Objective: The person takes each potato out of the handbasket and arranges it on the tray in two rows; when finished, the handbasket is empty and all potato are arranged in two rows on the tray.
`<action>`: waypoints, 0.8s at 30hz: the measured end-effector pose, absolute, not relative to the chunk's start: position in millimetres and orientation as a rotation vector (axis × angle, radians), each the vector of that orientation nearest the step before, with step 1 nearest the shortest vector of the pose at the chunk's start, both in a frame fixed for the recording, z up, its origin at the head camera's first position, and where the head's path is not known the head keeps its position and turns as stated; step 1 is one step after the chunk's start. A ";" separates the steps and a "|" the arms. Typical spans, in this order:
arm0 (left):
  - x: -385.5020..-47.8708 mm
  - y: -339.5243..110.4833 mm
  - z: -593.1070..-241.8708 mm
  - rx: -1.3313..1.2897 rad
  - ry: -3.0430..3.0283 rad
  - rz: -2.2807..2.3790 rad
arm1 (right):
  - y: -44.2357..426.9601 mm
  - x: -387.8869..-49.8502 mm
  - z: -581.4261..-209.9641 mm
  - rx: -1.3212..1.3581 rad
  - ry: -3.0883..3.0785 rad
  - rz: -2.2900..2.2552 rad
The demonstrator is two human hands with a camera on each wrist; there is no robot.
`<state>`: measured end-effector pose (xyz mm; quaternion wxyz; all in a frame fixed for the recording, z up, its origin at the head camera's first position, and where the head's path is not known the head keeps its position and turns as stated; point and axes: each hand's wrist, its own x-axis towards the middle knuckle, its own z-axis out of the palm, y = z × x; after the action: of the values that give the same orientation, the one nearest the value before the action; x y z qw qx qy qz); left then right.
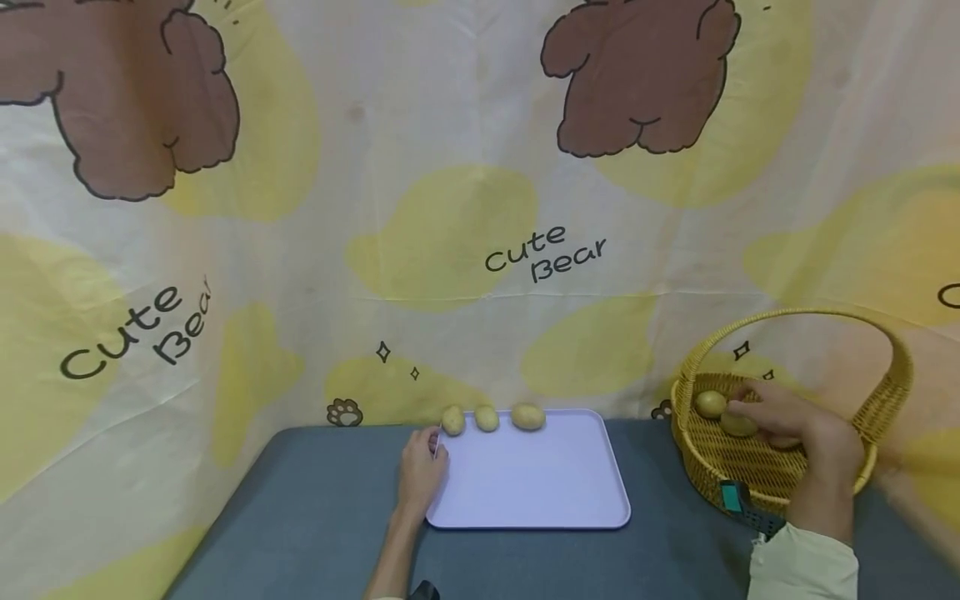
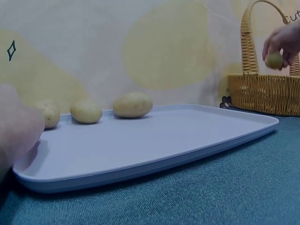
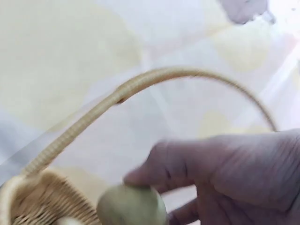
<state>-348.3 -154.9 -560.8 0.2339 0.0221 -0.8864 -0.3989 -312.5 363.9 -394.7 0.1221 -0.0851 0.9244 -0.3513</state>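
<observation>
Aloft, the right hand [image 1: 787,418] pinches a potato [image 1: 738,424].

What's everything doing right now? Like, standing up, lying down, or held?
Tray: lying flat
Three potatoes: lined up along the tray's far side
Basket: upright, handle up
Basket potatoes: lying inside
Held potato: in the air, above the rim
Left hand: gripping the tray's left edge
Right hand: holding a potato

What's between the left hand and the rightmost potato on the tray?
The left potato and the middle potato, both along the far edge of the tray. Shows in the head view and the left wrist view.
</observation>
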 end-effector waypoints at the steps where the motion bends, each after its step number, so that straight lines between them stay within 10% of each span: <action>1: -348.3 -154.8 -560.7 0.057 -2.432 -1.095 | 363.0 -310.1 -391.9 -0.291 2.690 -1.045; 24: -353.2 -154.0 -561.1 0.063 -2.430 -1.101 | 312.4 -299.4 -361.0 -1.068 2.816 -1.152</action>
<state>-353.2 -154.0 -561.1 0.2341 0.0229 -0.8853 -0.4012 -299.4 312.4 -361.0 -0.0416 -0.3309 0.8725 -0.3570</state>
